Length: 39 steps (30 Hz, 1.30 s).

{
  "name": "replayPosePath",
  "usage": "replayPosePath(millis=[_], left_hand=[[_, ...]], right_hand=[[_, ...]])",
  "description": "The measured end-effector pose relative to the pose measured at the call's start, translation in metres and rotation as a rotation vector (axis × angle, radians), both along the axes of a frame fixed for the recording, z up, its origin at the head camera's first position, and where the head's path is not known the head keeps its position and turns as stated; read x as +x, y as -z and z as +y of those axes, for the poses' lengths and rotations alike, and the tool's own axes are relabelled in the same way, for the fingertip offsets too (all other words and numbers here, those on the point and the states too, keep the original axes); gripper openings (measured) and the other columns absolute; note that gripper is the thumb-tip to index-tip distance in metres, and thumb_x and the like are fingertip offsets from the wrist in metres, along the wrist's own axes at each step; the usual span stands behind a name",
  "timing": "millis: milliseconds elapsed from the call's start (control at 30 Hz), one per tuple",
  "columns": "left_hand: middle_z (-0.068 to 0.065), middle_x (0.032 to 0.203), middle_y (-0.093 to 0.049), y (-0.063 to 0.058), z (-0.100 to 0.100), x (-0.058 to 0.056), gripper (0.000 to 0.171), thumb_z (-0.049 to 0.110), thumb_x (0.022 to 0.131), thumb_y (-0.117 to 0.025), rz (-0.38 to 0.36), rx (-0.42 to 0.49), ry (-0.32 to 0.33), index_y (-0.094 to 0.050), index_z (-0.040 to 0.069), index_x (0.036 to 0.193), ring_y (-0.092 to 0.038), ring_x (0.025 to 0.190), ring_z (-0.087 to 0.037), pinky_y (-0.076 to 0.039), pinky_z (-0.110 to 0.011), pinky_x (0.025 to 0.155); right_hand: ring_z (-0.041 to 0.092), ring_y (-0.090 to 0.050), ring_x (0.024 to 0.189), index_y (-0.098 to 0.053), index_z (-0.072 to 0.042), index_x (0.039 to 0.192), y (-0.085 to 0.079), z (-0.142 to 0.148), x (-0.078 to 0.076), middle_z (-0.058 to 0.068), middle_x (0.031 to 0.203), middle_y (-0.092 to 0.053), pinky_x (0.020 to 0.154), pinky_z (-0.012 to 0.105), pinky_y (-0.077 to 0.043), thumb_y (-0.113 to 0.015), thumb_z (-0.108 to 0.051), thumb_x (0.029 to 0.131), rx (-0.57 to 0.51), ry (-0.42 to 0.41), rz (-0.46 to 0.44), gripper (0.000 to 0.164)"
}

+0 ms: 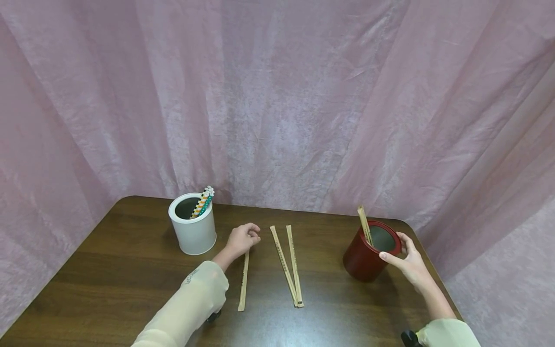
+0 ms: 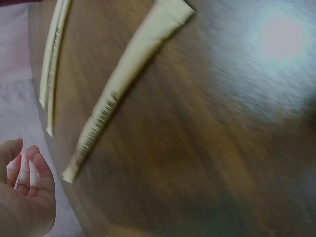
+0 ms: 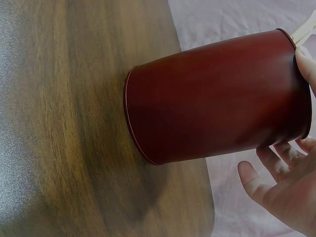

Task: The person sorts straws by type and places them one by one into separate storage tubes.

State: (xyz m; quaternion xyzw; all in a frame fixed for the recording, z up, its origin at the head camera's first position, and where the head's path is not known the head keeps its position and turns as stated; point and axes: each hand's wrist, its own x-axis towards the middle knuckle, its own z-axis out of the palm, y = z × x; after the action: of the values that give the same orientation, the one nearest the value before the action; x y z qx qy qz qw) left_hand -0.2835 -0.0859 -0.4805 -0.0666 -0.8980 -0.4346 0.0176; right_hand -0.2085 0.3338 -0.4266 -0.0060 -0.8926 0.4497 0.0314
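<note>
My left hand (image 1: 240, 241) hovers at the far end of a slim paper-wrapped stick (image 1: 244, 284) on the table, fingers loosely curled around nothing. In the left wrist view that hand shows apart from the stick, which has dark print along it. My right hand (image 1: 409, 265) grips a dark red canister (image 1: 362, 260) by its upper edge, thumb at the near rim and fingers round the right side. Paper-wrapped sticks (image 1: 364, 224) lean out of the canister's mouth. Its red wall (image 3: 212, 98) fills the middle of the right wrist view.
Two more wrapped sticks (image 1: 284, 266) lie mid-table, their near ends overlapping. A white canister (image 1: 197, 236) stands at the back left, holding several patterned sticks (image 1: 203, 202) with white tops. Pink curtains (image 1: 277, 106) hang behind the brown wooden table (image 1: 108, 270).
</note>
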Motion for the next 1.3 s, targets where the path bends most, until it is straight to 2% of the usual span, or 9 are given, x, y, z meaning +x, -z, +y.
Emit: replayPosePath(millis=[167, 300, 433, 600, 933, 1300], left_hand=[[-0.004, 0.08, -0.066, 0.012, -0.01, 0.001, 0.021, 0.01, 0.075, -0.066, 0.032, -0.048, -0.046, -0.063, 0.004, 0.095, -0.06, 0.075, -0.017, -0.046, -0.031, 0.067], [-0.006, 0.083, -0.067, 0.019, -0.014, 0.004, 0.025, 0.01, 0.074, -0.067, 0.031, -0.092, -0.063, -0.063, 0.004, 0.097, -0.062, 0.081, -0.021, -0.047, -0.035, 0.073], [-0.006, 0.083, -0.066, 0.025, -0.016, 0.007, 0.027, 0.011, 0.073, -0.068, 0.025, -0.137, -0.081, -0.062, 0.004, 0.098, -0.062, 0.079, -0.022, -0.047, -0.036, 0.072], [-0.005, 0.08, -0.064, 0.029, -0.017, 0.009, 0.03, 0.009, 0.07, -0.069, 0.026, -0.18, -0.095, -0.061, 0.004, 0.098, -0.06, 0.076, -0.02, -0.046, -0.036, 0.069], [-0.004, 0.082, -0.063, 0.027, -0.013, 0.014, 0.031, 0.009, 0.069, -0.069, 0.013, -0.263, -0.117, -0.06, 0.006, 0.099, -0.059, 0.074, -0.022, -0.047, -0.036, 0.064], [-0.002, 0.081, -0.065, 0.03, -0.001, 0.017, 0.034, 0.012, 0.066, -0.069, 0.023, -0.257, -0.217, -0.059, 0.01, 0.099, -0.06, 0.071, -0.021, -0.046, -0.035, 0.057]], right_hand=[[0.029, -0.033, 0.114, -0.012, 0.0, 0.138, 0.001, 0.0, 0.001, 0.023, 0.131, -0.034, 0.079, 0.028, -0.038, -0.062, -0.021, 0.082, 0.001, 0.0, 0.005, 0.078], [0.022, -0.035, 0.109, -0.013, 0.0, 0.138, 0.001, 0.0, 0.002, 0.022, 0.131, -0.034, 0.082, 0.035, -0.037, -0.062, -0.022, 0.082, 0.008, 0.006, 0.012, 0.078], [0.016, -0.035, 0.106, -0.013, 0.0, 0.138, 0.001, 0.0, 0.002, 0.021, 0.131, -0.033, 0.084, 0.039, -0.036, -0.062, -0.022, 0.082, 0.001, 0.008, 0.01, 0.078], [0.01, -0.035, 0.102, -0.013, 0.0, 0.138, 0.001, 0.0, 0.002, 0.02, 0.13, -0.034, 0.082, 0.036, -0.036, -0.062, -0.022, 0.082, 0.009, 0.008, 0.011, 0.077], [0.022, -0.036, 0.105, -0.016, 0.001, 0.136, 0.001, 0.0, 0.002, 0.017, 0.126, -0.036, 0.079, 0.032, -0.035, -0.063, -0.024, 0.081, -0.001, 0.002, 0.04, 0.076], [0.025, -0.034, 0.108, -0.013, 0.001, 0.137, 0.0, -0.001, 0.001, 0.022, 0.128, -0.035, 0.078, 0.03, -0.035, -0.062, -0.025, 0.082, 0.009, -0.002, 0.021, 0.078]])
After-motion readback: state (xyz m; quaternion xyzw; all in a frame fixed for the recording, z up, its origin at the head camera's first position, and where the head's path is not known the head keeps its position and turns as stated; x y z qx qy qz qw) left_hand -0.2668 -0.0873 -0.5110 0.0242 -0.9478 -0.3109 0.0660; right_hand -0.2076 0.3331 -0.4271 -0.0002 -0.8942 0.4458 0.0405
